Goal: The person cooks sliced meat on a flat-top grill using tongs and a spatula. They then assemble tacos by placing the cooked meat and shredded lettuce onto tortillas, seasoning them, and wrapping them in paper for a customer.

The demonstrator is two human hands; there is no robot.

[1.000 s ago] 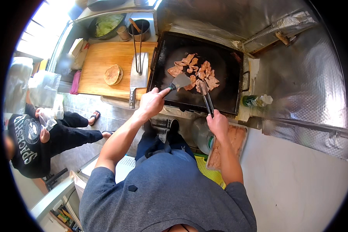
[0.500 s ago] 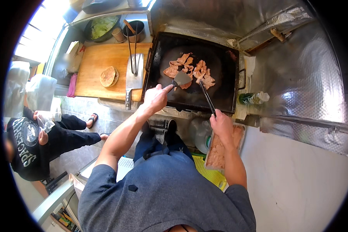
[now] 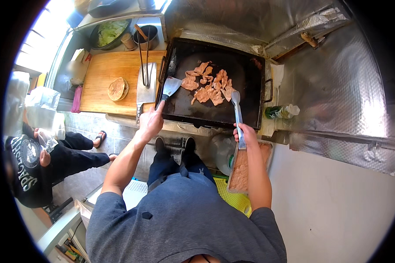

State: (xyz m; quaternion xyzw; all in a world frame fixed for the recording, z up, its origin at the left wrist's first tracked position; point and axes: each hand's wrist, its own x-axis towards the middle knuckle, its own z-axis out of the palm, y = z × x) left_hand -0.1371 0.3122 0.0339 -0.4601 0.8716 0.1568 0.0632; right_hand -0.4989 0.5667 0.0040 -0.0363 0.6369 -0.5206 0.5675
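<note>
Moved since earlier frame: scraper (image 3: 171, 86) now left of the meat slices (image 3: 215, 90), carried by the left hand (image 3: 151, 123); meat, then in two heaps, now one loose patch; tongs (image 3: 237, 109) turned in the right hand (image 3: 246, 135), pale face showing.
Left hand: fingers curled round the scraper's handle; blade ahead, over the griddle (image 3: 245, 74); contact cannot be told.
Right hand: fingers wrapped round the tongs' rear part; tips ahead, beside the meat's right edge; whether they pinch anything cannot be told.
Scraper handling: judged light, stiff; grip at handle, clear of blade.
Tongs handling: judged light, springy; hold well behind the tips.
Meat handling: judged light, soft, limp, slippery, apt to tear; lift from beneath or nip at a fold.
Scraper look: broad grey blade, dark neck.
Tongs look: long, slim, pale metal.
Meat location: on the griddle, ahead of and between both hands.
Meat look: thin, ragged, pinkish-brown pieces, some overlapping.
Farther out: tray (image 3: 237, 191) of pinkish food under right forearm; cleaver (image 3: 146, 94) and cutting board (image 3: 96, 79) ahead-left of left hand.
</note>
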